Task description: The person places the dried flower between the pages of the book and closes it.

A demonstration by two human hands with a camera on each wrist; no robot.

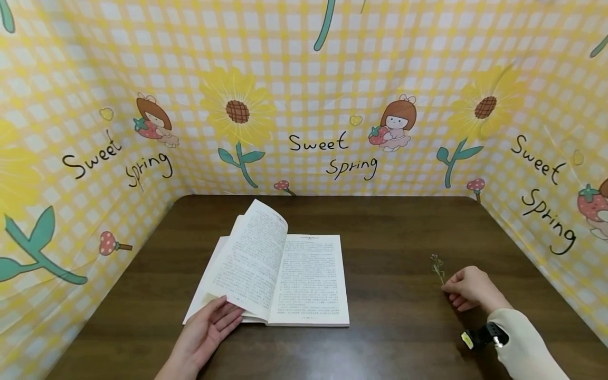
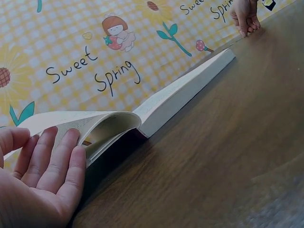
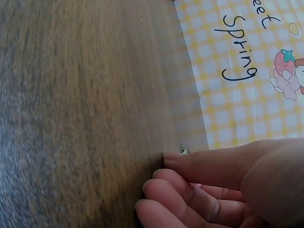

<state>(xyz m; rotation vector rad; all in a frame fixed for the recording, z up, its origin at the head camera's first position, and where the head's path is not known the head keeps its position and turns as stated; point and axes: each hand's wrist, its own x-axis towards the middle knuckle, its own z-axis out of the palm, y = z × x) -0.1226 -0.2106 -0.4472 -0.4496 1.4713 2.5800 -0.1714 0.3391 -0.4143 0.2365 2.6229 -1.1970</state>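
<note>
An open book (image 1: 311, 279) lies on the brown table, its left-hand pages (image 1: 249, 258) lifted and curved. At their lower edge my left hand (image 1: 201, 330) pinches the pages between thumb and fingers; in the left wrist view the fingers (image 2: 66, 164) lie against the curled paper. Off to the right of the book, my right hand (image 1: 472, 289) pinches the stem end of a small flower sprig (image 1: 437, 267) just at the tabletop. In the right wrist view the thumb and curled fingers (image 3: 164, 187) hide most of the sprig.
The dark wooden table (image 1: 389, 221) is enclosed on its back and sides by a yellow checked cloth (image 1: 313, 95) printed with flowers and lettering. A black strap with a small device (image 1: 484, 336) sits on the right wrist.
</note>
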